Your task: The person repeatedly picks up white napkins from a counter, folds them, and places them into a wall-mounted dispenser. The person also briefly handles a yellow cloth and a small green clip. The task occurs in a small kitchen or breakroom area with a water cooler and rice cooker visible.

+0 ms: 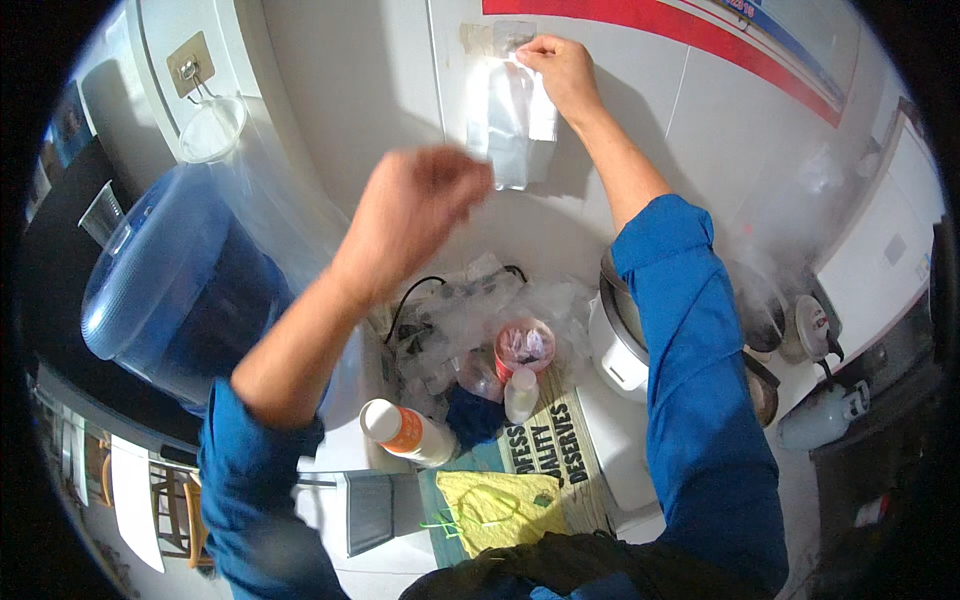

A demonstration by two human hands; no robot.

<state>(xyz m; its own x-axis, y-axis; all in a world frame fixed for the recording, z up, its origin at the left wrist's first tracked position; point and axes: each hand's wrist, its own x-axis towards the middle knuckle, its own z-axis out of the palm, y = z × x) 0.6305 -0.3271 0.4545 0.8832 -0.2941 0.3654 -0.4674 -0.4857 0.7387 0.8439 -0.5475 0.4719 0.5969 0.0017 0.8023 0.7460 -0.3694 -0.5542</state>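
My right hand (559,71) is raised to the wall, thumb and forefinger pinching the upper edge of a shiny clear plastic sleeve (506,124) that hangs flat there. A strip of clear tape (514,34) lies at the sleeve's top, beside a brownish tape patch (475,39). Lower and to the left, my left hand (420,202) is in the air in front of the wall, motion-blurred with its fingers curled; whether it holds anything cannot be told. Below the hands, a red tub (525,346) with small wrapped items stands beside a small translucent bottle (521,394).
A large blue water bottle (180,277) stands at left, below a hanging white strainer (213,129). On the counter are a white bottle with an orange label (405,431), a yellow cloth (499,506), a rice cooker (619,341) and crumpled plastic bags. Pans (757,315) lie at right.
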